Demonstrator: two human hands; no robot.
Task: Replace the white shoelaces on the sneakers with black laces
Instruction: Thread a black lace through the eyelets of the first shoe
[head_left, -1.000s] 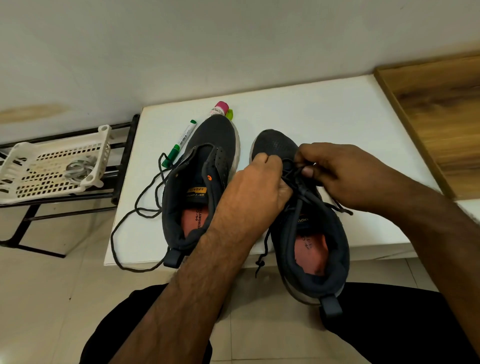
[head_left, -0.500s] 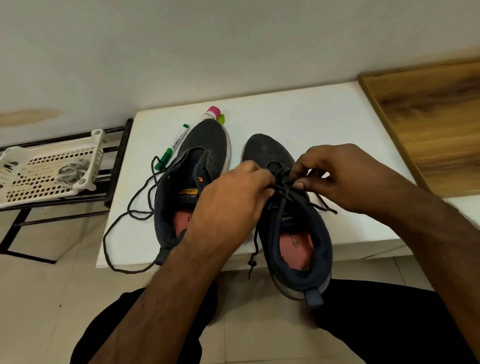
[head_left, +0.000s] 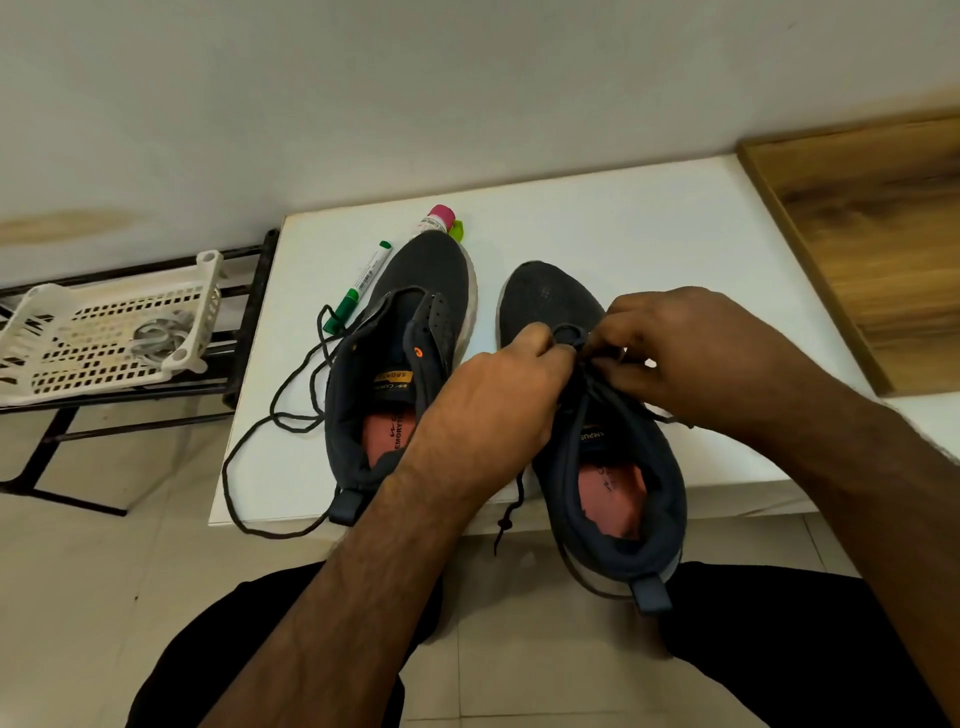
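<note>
The white rectangular table (head_left: 649, 234) fills the middle of the frame, with a brown wood-grain panel (head_left: 878, 244) against its right end. On the table stand 2 dark grey mesh sneakers, toes pointing to the top of the frame, heels hanging past the near edge. The left-hand sneaker (head_left: 421, 291) has no lace in its eyelets, its tongue folded open over a pink insole. The right-hand sneaker (head_left: 550, 296) sits just beside it, partly threaded with a black lace (head_left: 592, 395).

Both forearms come in from the bottom of the frame and meet over the right-hand sneaker. The left hand (head_left: 498, 395) has its fingers curled, the tips pinching the black lace at the eyelets. The right hand (head_left: 691, 353) is curled too, thumb and forefinger nipping the same lace from the other side. A knotted end of it dangles below the table edge between the 2 shoes.

At the left of the frame a white perforated plastic basket (head_left: 67, 343) rests on a black metal rack (head_left: 249, 322), pale laces (head_left: 156, 338) coiled inside. A loose black lace (head_left: 270, 415) loops over the table's left corner, beside the left-hand sneaker. A green-capped white marker (head_left: 358, 286) lies next to that shoe's toe, and a pink-capped white bottle (head_left: 436, 221) peeks out behind it.
</note>
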